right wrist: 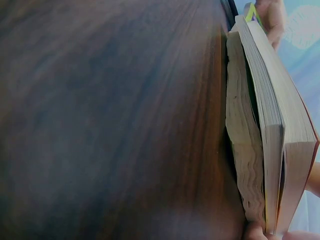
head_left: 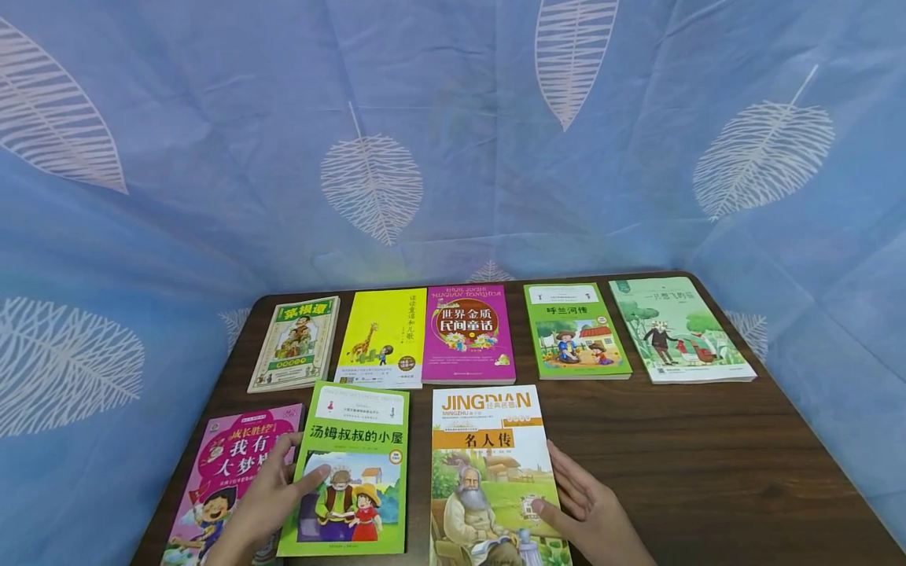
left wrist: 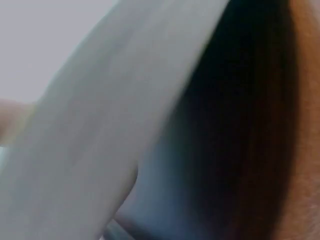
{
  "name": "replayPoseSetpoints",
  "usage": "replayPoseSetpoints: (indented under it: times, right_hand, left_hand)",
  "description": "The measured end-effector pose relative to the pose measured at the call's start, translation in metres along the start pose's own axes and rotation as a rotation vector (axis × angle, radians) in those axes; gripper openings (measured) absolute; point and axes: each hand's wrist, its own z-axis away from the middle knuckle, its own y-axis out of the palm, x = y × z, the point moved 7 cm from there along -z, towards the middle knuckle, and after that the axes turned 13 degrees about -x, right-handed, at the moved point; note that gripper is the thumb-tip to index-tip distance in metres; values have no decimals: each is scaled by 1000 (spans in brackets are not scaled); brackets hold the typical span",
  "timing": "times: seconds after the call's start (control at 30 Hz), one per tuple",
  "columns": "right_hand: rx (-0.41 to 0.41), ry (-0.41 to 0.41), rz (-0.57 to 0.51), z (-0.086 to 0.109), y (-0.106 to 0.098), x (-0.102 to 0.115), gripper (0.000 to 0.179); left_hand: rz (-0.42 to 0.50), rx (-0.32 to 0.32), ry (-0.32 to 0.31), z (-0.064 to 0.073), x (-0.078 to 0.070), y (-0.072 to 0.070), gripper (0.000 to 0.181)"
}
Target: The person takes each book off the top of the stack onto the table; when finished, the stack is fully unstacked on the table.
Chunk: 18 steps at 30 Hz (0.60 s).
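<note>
My left hand (head_left: pixel 272 491) grips the left edge of a green paperback book (head_left: pixel 357 436), thumb across its illustrated cover. That book partly overlaps a pink book (head_left: pixel 212 472) lying to its left. On the right, a white and orange book (head_left: pixel 488 440) with a bearded man on its cover is held at its right edge by my right hand (head_left: pixel 598 511), thumb on top. The right wrist view shows more books (right wrist: pixel 245 120) stacked under it, with fingertips (right wrist: pixel 255 231) at the lower end of the stack. Blurred surfaces fill the left wrist view.
Along the back of the dark wooden table (head_left: pixel 672 472) lie a small cream book (head_left: pixel 297 342), a yellow book (head_left: pixel 382 330), a purple book (head_left: pixel 470 334), another green book (head_left: pixel 576 330) and a pale green book (head_left: pixel 679 330). A blue leaf-patterned curtain (head_left: pixel 460 196) hangs behind.
</note>
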Motion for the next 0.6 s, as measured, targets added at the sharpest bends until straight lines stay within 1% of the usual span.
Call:
replayPoseSetpoints:
  times: [0.1,0.17,0.23,0.33,0.4,0.6]
  right_hand:
    - [-1,-3,-2,0,0,0,83]
    - [0,-5,-2,0,0,0,83]
    - [1,-8,1,0,0,0,83]
    - [0,-8,8,0,0,1,83]
    - [-4,-10,11,1,0,2,84]
    - [-8,-14,6,3,-1,3,84]
  left_hand:
    - [-55,-22,24,-2,3,2,57]
    - [-135,-42,65,-3,1,4,59]
    - [-226,-63,112,-3,-3,5,62]
    - [-363,-96,156,-2,-10,6,67]
    - [-424,-115,156,-1,-12,6,71]
    - [-578,-160,115,-2,-13,8,80]
